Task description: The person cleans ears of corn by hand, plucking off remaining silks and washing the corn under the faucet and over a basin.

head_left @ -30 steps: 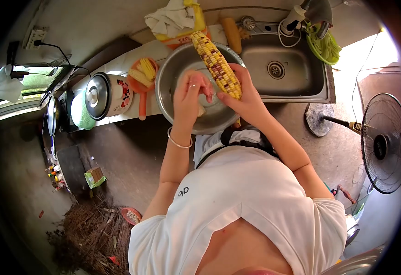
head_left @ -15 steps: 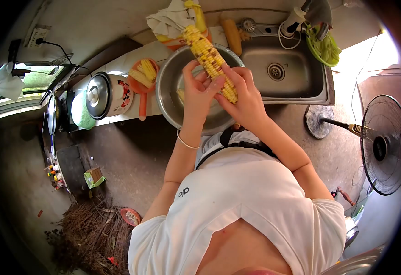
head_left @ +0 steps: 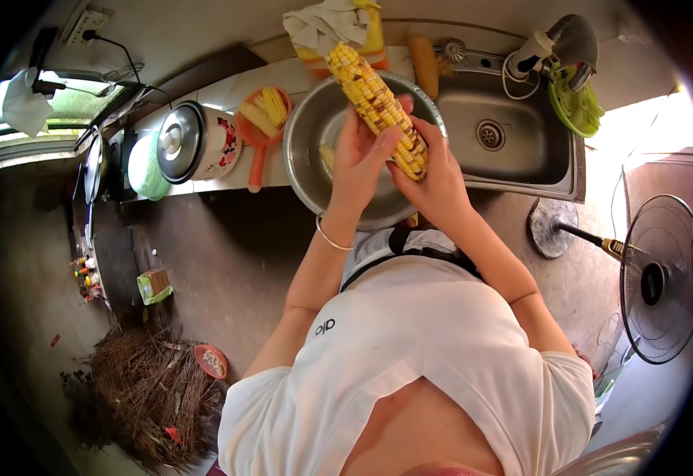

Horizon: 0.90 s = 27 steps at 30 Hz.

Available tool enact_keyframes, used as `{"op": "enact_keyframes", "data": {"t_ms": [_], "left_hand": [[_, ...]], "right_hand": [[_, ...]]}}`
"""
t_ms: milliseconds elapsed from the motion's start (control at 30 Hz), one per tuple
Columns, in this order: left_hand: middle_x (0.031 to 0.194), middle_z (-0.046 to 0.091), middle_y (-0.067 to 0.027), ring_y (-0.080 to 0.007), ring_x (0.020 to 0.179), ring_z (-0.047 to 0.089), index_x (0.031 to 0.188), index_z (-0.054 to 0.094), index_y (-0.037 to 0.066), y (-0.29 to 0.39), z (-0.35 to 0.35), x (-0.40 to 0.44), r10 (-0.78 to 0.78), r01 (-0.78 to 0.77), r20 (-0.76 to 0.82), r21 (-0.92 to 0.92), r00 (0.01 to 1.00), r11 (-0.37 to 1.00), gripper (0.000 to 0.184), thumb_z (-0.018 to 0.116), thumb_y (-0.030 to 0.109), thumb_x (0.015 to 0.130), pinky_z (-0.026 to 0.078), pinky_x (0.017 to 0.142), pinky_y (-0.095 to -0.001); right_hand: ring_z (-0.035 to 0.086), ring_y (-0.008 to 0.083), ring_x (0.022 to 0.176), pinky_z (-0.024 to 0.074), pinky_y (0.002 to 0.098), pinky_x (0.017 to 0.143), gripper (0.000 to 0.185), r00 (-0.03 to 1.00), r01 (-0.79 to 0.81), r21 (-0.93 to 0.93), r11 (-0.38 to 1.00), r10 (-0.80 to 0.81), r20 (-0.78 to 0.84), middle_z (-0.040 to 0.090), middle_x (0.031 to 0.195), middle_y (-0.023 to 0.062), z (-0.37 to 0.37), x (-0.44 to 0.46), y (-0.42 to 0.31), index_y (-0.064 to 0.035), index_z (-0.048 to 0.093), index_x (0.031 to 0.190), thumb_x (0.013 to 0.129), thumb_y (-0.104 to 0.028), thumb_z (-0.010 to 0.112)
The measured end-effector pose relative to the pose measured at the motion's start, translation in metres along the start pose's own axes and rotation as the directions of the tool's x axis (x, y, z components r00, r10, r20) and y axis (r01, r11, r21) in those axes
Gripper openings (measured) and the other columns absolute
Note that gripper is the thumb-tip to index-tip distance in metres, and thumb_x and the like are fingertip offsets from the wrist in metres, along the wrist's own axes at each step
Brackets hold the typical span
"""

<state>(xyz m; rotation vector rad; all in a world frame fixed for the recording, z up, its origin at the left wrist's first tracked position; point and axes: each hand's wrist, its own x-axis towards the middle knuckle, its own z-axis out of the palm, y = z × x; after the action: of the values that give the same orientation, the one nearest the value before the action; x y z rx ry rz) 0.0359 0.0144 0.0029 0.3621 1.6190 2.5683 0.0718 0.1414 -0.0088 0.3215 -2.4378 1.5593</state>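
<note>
Corn [head_left: 370,97] yellow, speckled purple-brown; basin [head_left: 304,159] silver-grey; scoop [head_left: 257,165] orange; pot [head_left: 215,147] white with red-and-black print, its lid [head_left: 176,144] silver and dark grey; colander [head_left: 562,111] lime green; shirt [head_left: 442,333] white with black lettering; fan [head_left: 654,283] black; twigs [head_left: 156,381] brown; cloth [head_left: 327,24] white

the left arm [head_left: 311,278] and right arm [head_left: 511,274] are bent at the elbows, their forearms angled inward and reached forward. the left grip [head_left: 360,169] and right grip [head_left: 435,170] are held close together in front of the body, with fingers curled and partly hidden. the left thumb is extended across toward the right grip; both wrists are left bare of sleeve.
</note>
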Motion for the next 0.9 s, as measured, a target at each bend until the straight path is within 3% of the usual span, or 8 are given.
{"op": "enact_keyframes", "data": {"t_ms": [133,300,433,500,633,733,800,900], "left_hand": [[0.126,0.054,-0.0197,-0.0267,0.108,0.059,0.130,0.039,0.001,0.013,-0.001,0.004,0.047,-0.034,-0.091,0.135,0.995,0.990,0.043,0.053,0.020,0.095,0.048,0.093,-0.0408],[0.100,0.061,-0.0157,-0.0259,0.087,0.064,0.122,0.043,0.002,0.020,-0.008,0.007,-0.091,0.061,-0.202,-0.148,0.975,0.987,0.044,0.039,0.040,0.099,0.053,0.079,-0.0385],[0.087,0.058,-0.0119,-0.0217,0.077,0.062,0.119,0.042,0.002,0.017,-0.006,0.010,-0.119,0.084,-0.210,-0.169,0.970,0.982,0.035,0.048,0.028,0.097,0.054,0.072,-0.0362],[0.087,0.056,-0.0099,-0.0195,0.073,0.060,0.120,0.039,0.003,0.015,0.002,0.008,-0.009,0.031,-0.231,0.091,0.973,0.995,0.034,0.054,0.014,0.092,0.053,0.068,-0.0350],[0.089,0.055,-0.0094,-0.0187,0.075,0.060,0.124,0.035,0.003,0.024,0.004,0.002,-0.023,0.042,-0.160,0.118,0.987,0.992,0.041,0.056,0.002,0.088,0.053,0.070,-0.0341],[0.091,0.055,-0.0097,-0.0191,0.078,0.059,0.124,0.037,0.003,0.028,0.002,0.000,-0.021,0.033,-0.132,0.087,0.991,0.996,0.039,0.056,0.008,0.090,0.052,0.072,-0.0345],[0.089,0.055,-0.0102,-0.0187,0.080,0.059,0.123,0.038,0.003,0.029,-0.003,0.000,-0.094,0.066,-0.065,-0.335,0.993,0.940,0.038,0.056,0.012,0.091,0.052,0.074,-0.0350],[0.085,0.054,-0.0100,-0.0183,0.076,0.059,0.118,0.041,0.003,0.026,-0.005,0.001,-0.120,0.088,-0.094,-0.294,0.988,0.952,0.033,0.057,0.016,0.092,0.053,0.071,-0.0350]], "right_hand": [[0.057,0.0416,0.096,0.0493,0.0423,0.077,0.061,0.997,0.072,0.020,0.997,-0.072,-0.011,0.054,0.116,0.0214,0.007,-0.008,0.001,-0.0008,0.037,0.127,0.077,-0.011,0.070],[0.060,0.0395,0.089,0.0502,0.0420,0.073,0.061,0.991,0.129,-0.127,0.984,-0.124,0.051,0.055,0.111,0.0191,0.007,-0.012,0.000,-0.0006,0.037,0.126,0.076,-0.010,0.071],[0.061,0.0384,0.087,0.0510,0.0406,0.070,0.062,0.992,0.115,-0.124,0.986,-0.107,0.065,0.054,0.110,0.0193,0.009,-0.016,-0.006,-0.0008,0.037,0.126,0.076,-0.011,0.071],[0.061,0.0374,0.086,0.0514,0.0389,0.068,0.063,0.992,0.119,-0.112,0.986,-0.115,0.041,0.054,0.108,0.0193,0.011,-0.018,-0.007,-0.0013,0.036,0.127,0.076,-0.011,0.071],[0.059,0.0407,0.095,0.0502,0.0437,0.076,0.070,0.996,0.053,-0.118,0.992,-0.043,0.083,0.054,0.113,0.0206,0.011,-0.023,-0.002,-0.0021,0.031,0.128,0.074,-0.013,0.074],[0.060,0.0391,0.100,0.0498,0.0419,0.080,0.070,0.984,-0.093,-0.021,0.995,0.095,0.150,0.054,0.115,0.0226,0.004,-0.022,-0.010,-0.0020,0.031,0.129,0.075,-0.014,0.074],[0.060,0.0375,0.103,0.0492,0.0405,0.083,0.071,0.988,-0.049,0.075,0.996,0.037,0.153,0.055,0.116,0.0240,0.002,-0.020,-0.014,-0.0020,0.031,0.130,0.076,-0.015,0.074],[0.059,0.0384,0.100,0.0504,0.0414,0.077,0.070,0.978,-0.098,0.153,0.983,0.067,0.197,0.057,0.113,0.0236,0.005,-0.024,-0.010,-0.0011,0.032,0.130,0.076,-0.018,0.073]]}}
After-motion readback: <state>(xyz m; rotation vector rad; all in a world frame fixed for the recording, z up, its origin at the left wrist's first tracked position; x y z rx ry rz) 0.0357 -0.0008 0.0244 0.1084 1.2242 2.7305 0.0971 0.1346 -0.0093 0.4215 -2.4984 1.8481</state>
